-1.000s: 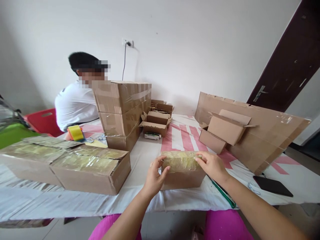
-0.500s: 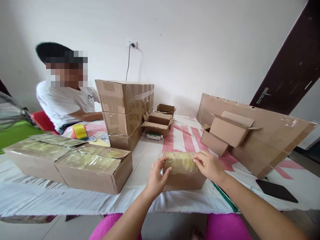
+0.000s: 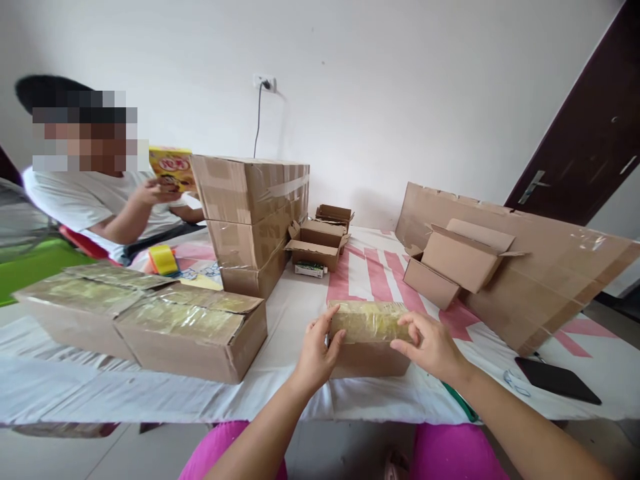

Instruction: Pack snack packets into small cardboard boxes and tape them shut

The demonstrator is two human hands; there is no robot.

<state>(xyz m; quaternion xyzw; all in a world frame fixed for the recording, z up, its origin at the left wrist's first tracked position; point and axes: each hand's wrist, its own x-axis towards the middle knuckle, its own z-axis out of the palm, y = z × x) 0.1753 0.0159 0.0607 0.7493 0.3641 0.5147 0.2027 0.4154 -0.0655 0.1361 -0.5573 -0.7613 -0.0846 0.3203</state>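
Observation:
A small cardboard box (image 3: 370, 361) sits near the table's front edge, its top covered with shiny yellowish tape (image 3: 367, 321). My left hand (image 3: 320, 347) grips the box's left end, fingers on the top edge and thumb at the front. Around the right end bends my right hand (image 3: 433, 343), its curled fingers over the taped top and its thumb at the upper front edge. A green strip-like object (image 3: 461, 403) lies partly hidden under my right forearm.
Two taped boxes (image 3: 190, 333) stand at left, before a tall stack of boxes (image 3: 250, 220). Open boxes (image 3: 315, 247) are behind. At right, cartons (image 3: 460, 257) lean against a large cardboard sheet (image 3: 560, 267) near a black tablet-like object (image 3: 557, 380). A co-worker (image 3: 100, 200) holds a yellow packet (image 3: 173, 170).
My right hand has shifted slightly right along the box, thumb and fingers now farther apart. My left hand stays at its end. The co-worker has leaned left, and a yellow packet has come into sight.

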